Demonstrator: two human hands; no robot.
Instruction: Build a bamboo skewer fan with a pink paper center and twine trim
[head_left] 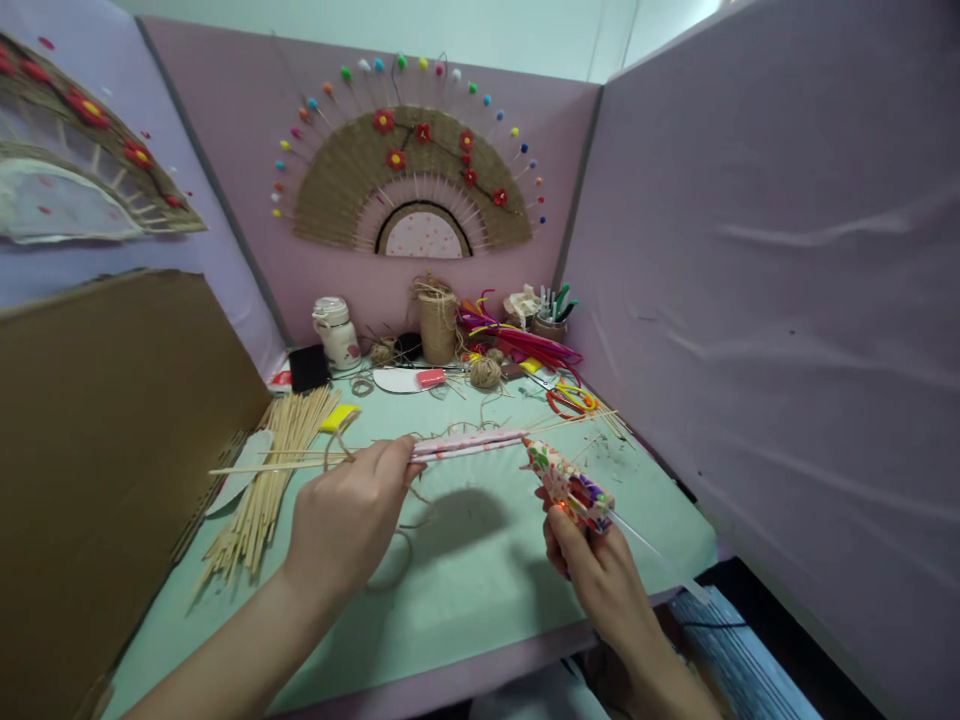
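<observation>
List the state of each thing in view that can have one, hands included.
Left hand: closed on the patterned strip.
Right hand: closed around the glue gun.
Patterned strip: raised above the table.
Glue gun: orange light glowing, nozzle near the strip's end.
Fan: spread open.
White jar: upright, lid on.
Sticks: lying loose in a pile.
Twine ball: wound up.
Scissors: lying down, open or shut unclear.

A small craft corner, like a hobby workshop: a pale green table (465, 590) stands boxed in by pink and lilac panels (765, 300). A large decorative fan (334, 185) with red flowers and coloured balls hangs at the back. Laid out on the table are thin wooden sticks (281, 470), a ball of twine (486, 373), bright strands (532, 348) and scissors (546, 385); a patterned glue gun (551, 470) is held above it.
</observation>
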